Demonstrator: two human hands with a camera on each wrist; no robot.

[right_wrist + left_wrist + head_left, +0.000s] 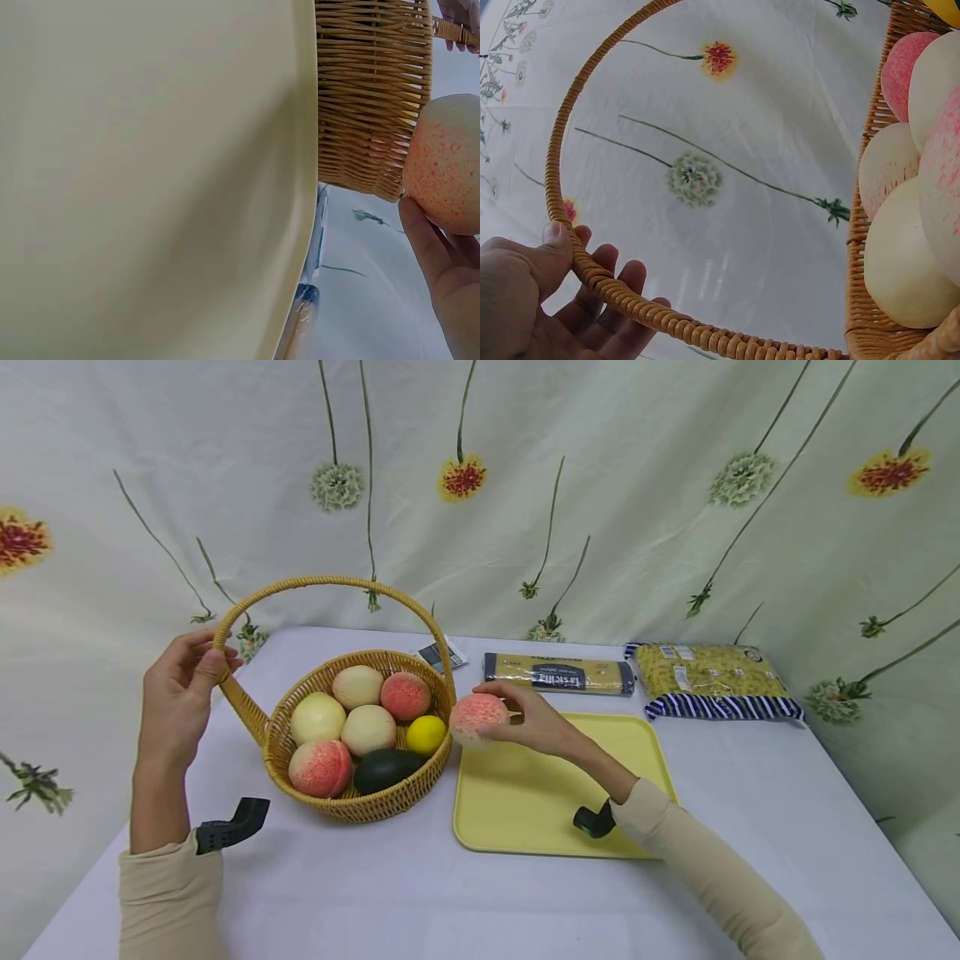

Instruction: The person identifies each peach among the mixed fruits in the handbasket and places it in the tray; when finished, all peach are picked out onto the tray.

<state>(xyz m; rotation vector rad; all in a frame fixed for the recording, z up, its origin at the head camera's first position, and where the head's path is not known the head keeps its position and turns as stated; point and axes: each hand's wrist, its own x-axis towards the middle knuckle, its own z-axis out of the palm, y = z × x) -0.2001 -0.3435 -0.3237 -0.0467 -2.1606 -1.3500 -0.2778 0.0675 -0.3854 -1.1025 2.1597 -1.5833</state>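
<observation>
A wicker basket holds several round peach-like fruits, a yellow fruit and a dark green oval one. The left hand grips the left side of its arched handle, thumb on the near side; in the left wrist view the fingers of that hand lie around the handle. Beside the basket's right rim, the right hand holds a pink-speckled peach over the left edge of the yellow tray. The right wrist view shows this peach against the fingers of the right hand.
Behind the tray lies a gold and dark packet, with a bag of pasta to its right. A small card or tag is behind the basket. A floral cloth hangs at the back.
</observation>
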